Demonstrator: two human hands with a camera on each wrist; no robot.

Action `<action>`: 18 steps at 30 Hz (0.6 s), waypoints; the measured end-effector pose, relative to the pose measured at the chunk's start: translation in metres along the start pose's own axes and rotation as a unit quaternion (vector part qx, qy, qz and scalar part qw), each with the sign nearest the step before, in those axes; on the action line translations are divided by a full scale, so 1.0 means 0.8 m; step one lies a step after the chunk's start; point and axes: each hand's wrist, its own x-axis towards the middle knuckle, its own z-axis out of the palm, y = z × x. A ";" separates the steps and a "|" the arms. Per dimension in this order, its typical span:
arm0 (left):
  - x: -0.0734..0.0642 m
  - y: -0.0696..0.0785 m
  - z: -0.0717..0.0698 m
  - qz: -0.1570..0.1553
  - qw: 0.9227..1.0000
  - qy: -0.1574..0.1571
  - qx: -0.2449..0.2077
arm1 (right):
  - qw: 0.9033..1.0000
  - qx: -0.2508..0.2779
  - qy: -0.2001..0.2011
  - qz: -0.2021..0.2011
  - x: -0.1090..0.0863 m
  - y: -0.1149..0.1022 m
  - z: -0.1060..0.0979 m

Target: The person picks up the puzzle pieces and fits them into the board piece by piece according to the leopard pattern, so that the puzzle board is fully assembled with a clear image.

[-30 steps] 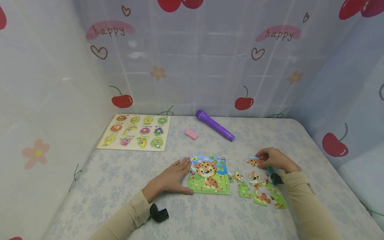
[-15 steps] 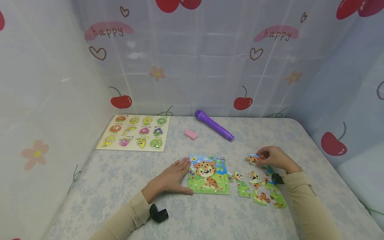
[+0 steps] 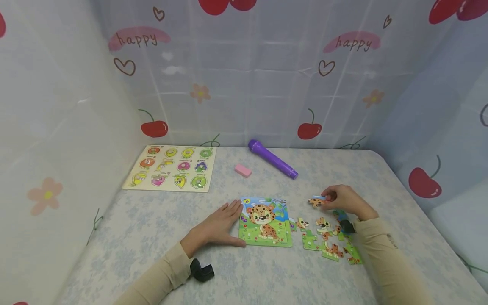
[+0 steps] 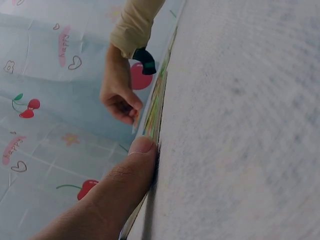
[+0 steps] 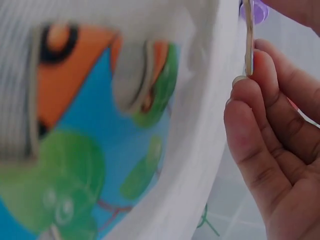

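Note:
In the head view my left hand [image 3: 213,228] lies with straight fingers along the left edge of a leopard-cub puzzle board [image 3: 263,242]. Its thumb [image 4: 122,180] touches the board's edge in the left wrist view. My right hand [image 3: 347,201] pinches a spotted jigsaw piece [image 3: 315,202] with a strip of blue, held over the table's right half; only the piece's thin edge [image 5: 249,45] shows in the right wrist view. Several loose jigsaw pieces [image 3: 331,252] lie between the board and my right forearm. One blue, green and orange piece [image 5: 132,135] appears large and blurred in the right wrist view.
A fruit puzzle board [image 3: 173,169] lies at the back left. Behind the leopard board are a pink eraser-like block [image 3: 243,170] and a purple toy microphone [image 3: 272,159]. A cherry-printed curtain [image 3: 244,84] stands at the table's back and sides.
My right hand has lifted slightly and moved a little to the left with the pinched jigsaw piece. My left hand keeps its place on the leopard board.

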 end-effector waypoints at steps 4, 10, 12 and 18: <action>0.001 0.000 -0.001 -0.001 1.000 -0.003 0.002 | 1.000 0.000 0.001 0.005 0.002 -0.010 0.005; 0.001 0.001 -0.003 -0.004 1.000 -0.007 0.001 | 1.000 -0.002 0.003 -0.017 0.006 -0.033 0.014; 0.001 0.001 -0.003 -0.005 1.000 -0.007 -0.001 | 1.000 -0.005 0.006 -0.028 0.008 -0.045 0.018; 0.001 0.001 -0.002 -0.007 1.000 -0.009 -0.004 | 0.998 -0.003 0.007 -0.062 0.013 -0.085 0.032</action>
